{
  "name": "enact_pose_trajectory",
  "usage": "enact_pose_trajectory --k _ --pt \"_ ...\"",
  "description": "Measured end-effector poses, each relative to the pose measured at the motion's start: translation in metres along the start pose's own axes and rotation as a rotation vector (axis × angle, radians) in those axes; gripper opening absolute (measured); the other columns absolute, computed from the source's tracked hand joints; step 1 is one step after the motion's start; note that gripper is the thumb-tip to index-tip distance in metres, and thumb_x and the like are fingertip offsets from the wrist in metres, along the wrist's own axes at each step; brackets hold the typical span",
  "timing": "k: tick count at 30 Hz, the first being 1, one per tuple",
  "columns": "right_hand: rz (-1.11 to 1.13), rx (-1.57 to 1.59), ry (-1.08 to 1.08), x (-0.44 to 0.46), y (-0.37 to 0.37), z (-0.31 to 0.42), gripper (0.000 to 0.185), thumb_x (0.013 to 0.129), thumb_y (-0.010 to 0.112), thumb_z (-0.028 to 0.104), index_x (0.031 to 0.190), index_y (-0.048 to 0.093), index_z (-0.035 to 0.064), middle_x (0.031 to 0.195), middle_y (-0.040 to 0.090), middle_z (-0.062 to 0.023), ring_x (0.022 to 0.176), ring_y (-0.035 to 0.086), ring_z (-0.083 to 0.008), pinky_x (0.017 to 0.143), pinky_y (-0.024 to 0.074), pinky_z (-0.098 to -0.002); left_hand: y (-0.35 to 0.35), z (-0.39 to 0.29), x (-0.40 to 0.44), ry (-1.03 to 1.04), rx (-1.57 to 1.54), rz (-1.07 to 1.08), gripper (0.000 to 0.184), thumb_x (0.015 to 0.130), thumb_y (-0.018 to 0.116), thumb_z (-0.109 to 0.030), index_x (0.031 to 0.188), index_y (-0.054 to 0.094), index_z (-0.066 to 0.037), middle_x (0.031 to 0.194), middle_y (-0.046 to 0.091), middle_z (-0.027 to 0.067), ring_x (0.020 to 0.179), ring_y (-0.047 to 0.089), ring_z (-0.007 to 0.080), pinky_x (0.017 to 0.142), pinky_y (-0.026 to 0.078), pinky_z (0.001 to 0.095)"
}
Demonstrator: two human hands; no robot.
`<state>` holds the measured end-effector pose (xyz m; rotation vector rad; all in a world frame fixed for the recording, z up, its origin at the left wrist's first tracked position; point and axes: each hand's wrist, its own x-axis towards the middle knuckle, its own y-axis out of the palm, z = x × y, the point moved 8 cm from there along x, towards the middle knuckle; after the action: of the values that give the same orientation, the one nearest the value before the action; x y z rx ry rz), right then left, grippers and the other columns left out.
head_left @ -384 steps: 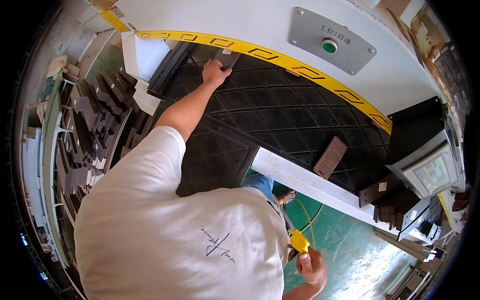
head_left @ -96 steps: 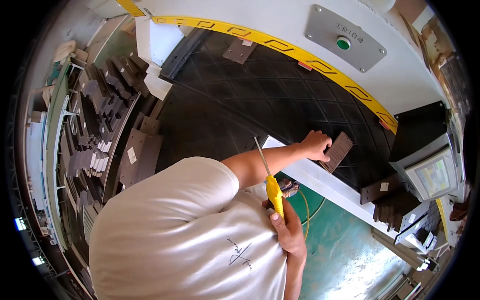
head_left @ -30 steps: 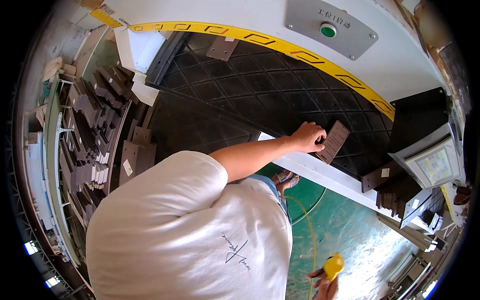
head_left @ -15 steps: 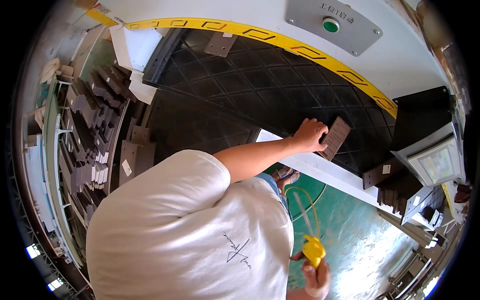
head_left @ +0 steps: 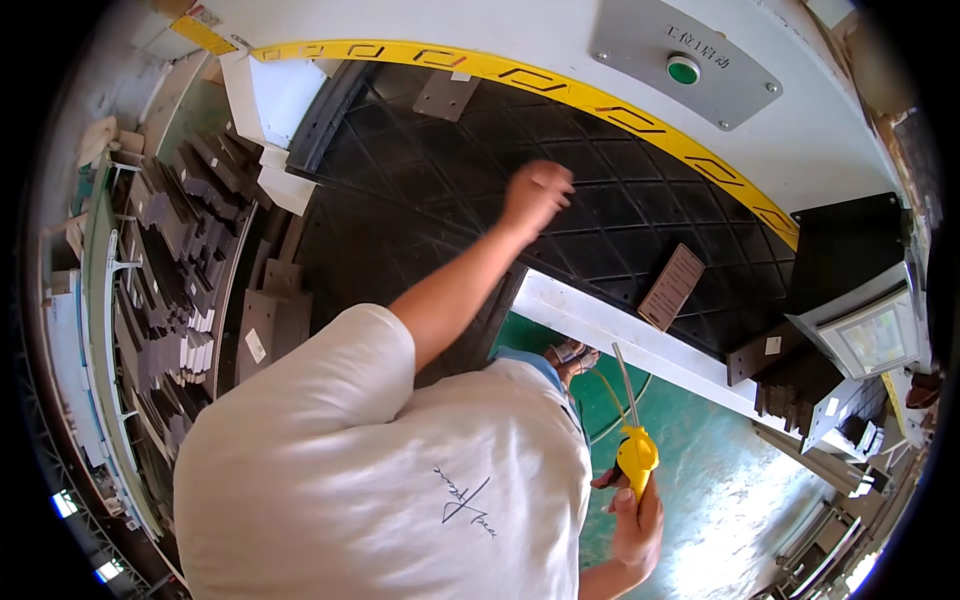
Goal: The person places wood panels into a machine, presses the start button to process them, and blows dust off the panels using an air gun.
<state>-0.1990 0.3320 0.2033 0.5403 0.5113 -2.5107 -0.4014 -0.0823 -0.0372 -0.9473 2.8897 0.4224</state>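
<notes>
Left hand (head_left: 538, 200) over black grid-lined bed (head_left: 615, 225), motion-blurred, fingers loosely curled; can't tell if anything's in it. Right hand (head_left: 635, 525) wrapped round yellow air blow gun (head_left: 637, 455), metal nozzle (head_left: 626, 385) angled up toward white bed edge (head_left: 590, 305). Hands well apart.

Brown printed panel (head_left: 672, 288) lies tilted on bed by that edge, no hand on it. Brown drilled plate (head_left: 443, 97) with white label sits at far side, against yellow strip (head_left: 545, 85). Further out: green button (head_left: 683, 69) above strip, display screen (head_left: 870, 338) at right, stacked plates (head_left: 790, 390) below it, more brown plates (head_left: 190, 250) racked at left. Sandaled feet (head_left: 572, 357) on green floor, thin yellow hose (head_left: 610, 392) close by.

Risks: hose could snag on feet and tug the gun; nozzle could knock white edge if right hand swings in; fast left hand could clip drilled plate and shift it; panel near bed edge could slide off if bumped.

Vs half a second ago: left hand was at panel's edge, now away from it, nearer mid-bed. Panel and drilled plate look unmoved on bed. Gun raised slightly, nozzle now sharp instead of smeared.
</notes>
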Motion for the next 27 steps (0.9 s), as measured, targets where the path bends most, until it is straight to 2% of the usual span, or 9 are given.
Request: enact_pose_trajectory --k 1,2,3,5,8,14,19,23,27 --pt "0.070 0.008 0.015 0.003 0.003 -0.007 0.044 0.112 0.056 0.036 0.127 0.061 -0.0045 0.102 0.076 -0.0110 0.075 0.058 -0.0141 0.070 0.0487 -0.0298 -0.052 -0.011 0.022 0.124 0.208 -0.213 0.018 0.096 0.074 -0.016 0.110 0.072 -0.004 0.096 0.077 0.0120 0.077 0.072 0.0213 0.070 0.058 0.0352" --pt "0.141 0.014 0.034 0.004 0.004 -0.013 0.043 0.112 0.056 0.034 0.131 0.060 -0.0052 0.102 0.076 -0.0103 0.077 0.059 -0.0159 0.073 0.0489 -0.0304 -0.092 -0.048 0.033 0.584 0.721 -0.428 0.024 0.094 0.074 -0.017 0.113 0.070 -0.002 0.091 0.074 0.0145 0.084 0.073 0.0291 0.076 0.058 0.0418" --pt "0.214 0.020 0.053 0.005 0.008 -0.018 0.043 0.113 0.057 0.031 0.135 0.060 -0.0059 0.102 0.076 -0.0096 0.079 0.060 -0.0176 0.075 0.0492 -0.0311 -0.131 -0.062 0.049 0.365 0.791 -0.535 0.029 0.090 0.080 -0.024 0.109 0.072 -0.004 0.107 0.075 0.0184 0.109 0.071 0.0353 0.096 0.055 0.0495" --pt "0.204 0.070 0.037 0.016 0.012 -0.019 0.042 0.113 0.055 0.033 0.129 0.060 -0.0053 0.100 0.076 -0.0097 0.075 0.057 -0.0144 0.070 0.0476 -0.0291 -0.179 -0.086 0.068 0.554 1.098 -0.803 0.051 0.085 0.086 -0.034 0.123 0.068 -0.005 0.129 0.068 0.0205 0.127 0.061 0.0400 0.107 0.049 0.0505" --pt "0.261 0.055 0.045 0.042 0.020 -0.007 0.046 0.113 0.056 0.040 0.120 0.061 -0.0051 0.098 0.075 -0.0114 0.071 0.054 -0.0121 0.065 0.0455 -0.0268 -0.204 -0.087 0.115 0.434 1.262 -0.564 0.071 0.080 0.090 -0.041 0.134 0.062 -0.006 0.143 0.058 0.0234 0.137 0.051 0.0457 0.115 0.044 0.0517" --pt "0.372 0.400 0.073 0.102 0.077 0.023 0.053 0.116 0.051 0.039 0.142 0.056 -0.0060 0.126 0.072 -0.0154 0.110 0.070 -0.0209 0.077 0.0599 -0.0304 -0.197 -0.073 0.121 0.422 1.217 -0.420 0.074 0.079 0.090 -0.043 0.134 0.062 -0.003 0.150 0.054 0.0296 0.140 0.049 0.0479 0.118 0.043 0.0536" --pt "0.239 0.185 0.169 0.142 0.115 0.002 0.042 0.117 0.050 0.037 0.124 0.064 -0.0018 0.097 0.074 -0.0106 0.096 0.072 -0.0190 0.072 0.0555 -0.0349 -0.154 -0.064 0.032 0.741 1.224 -0.516 0.076 0.076 0.091 -0.037 0.135 0.057 -0.003 0.148 0.060 0.0235 0.129 0.057 0.0459 0.111 0.045 0.0548" --pt "0.106 -0.152 0.057 0.151 0.104 0.021 0.041 0.116 0.052 0.038 0.109 0.066 0.0005 0.079 0.065 -0.0039 0.070 0.059 -0.0155 0.063 0.0471 -0.0317 -0.130 -0.058 -0.044 0.686 1.227 -0.424 0.084 0.073 0.091 -0.033 0.142 0.054 -0.004 0.150 0.060 0.0211 0.128 0.058 0.0443 0.114 0.043 0.0555" --pt "0.223 -0.282 0.040 0.160 0.114 0.021 0.039 0.114 0.053 0.035 0.104 0.064 -0.0004 0.080 0.066 -0.0104 0.071 0.064 -0.0211 0.068 0.0504 -0.0386 -0.121 -0.050 -0.112 0.651 1.232 -0.298 0.089 0.070 0.093 -0.029 0.146 0.052 -0.006 0.153 0.057 0.0193 0.130 0.056 0.0436 0.114 0.042 0.0552"
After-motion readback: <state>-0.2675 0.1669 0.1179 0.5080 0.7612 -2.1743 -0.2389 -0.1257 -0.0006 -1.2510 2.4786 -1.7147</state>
